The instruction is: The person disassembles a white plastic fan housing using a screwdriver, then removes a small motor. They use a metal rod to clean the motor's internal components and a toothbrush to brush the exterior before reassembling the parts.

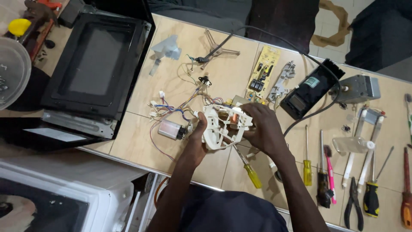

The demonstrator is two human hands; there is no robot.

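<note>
Taking the white plastic bracket [224, 125] at the middle of the tiled table [137, 99] as the landmark, the far left holds a clear glass turntable plate [10, 68], and next to it, still well left of the bracket, a black microwave door [96, 64] lies flat. Below the door, at the lower left, sits a white microwave body [64, 193]. Just left of the bracket rests a silver capacitor [169, 129] trailing thin coloured wires [171, 107].

The left hand [198, 141] grips the bracket's left edge, thumb over its rim. The bracket is held just above the table, tilted toward the camera, with a small copper coil [235, 119] showing in its frame. The right hand [264, 129] is closed over the bracket's right side, fingers curled around it.

Under the bracket and toward the person lies a yellow-handled screwdriver [251, 172]. Above and right of the bracket are a yellow circuit board [262, 71] and a black control panel [311, 88], crossed by a black power cord [317, 109]. Farther right stands a grey metal transformer [358, 88]. Well right of the bracket lie 1 more yellow screwdriver [307, 167], a pink toothbrush [329, 172], black pliers [354, 204] and, at the edge, an orange-handled screwdriver [406, 206].
</note>
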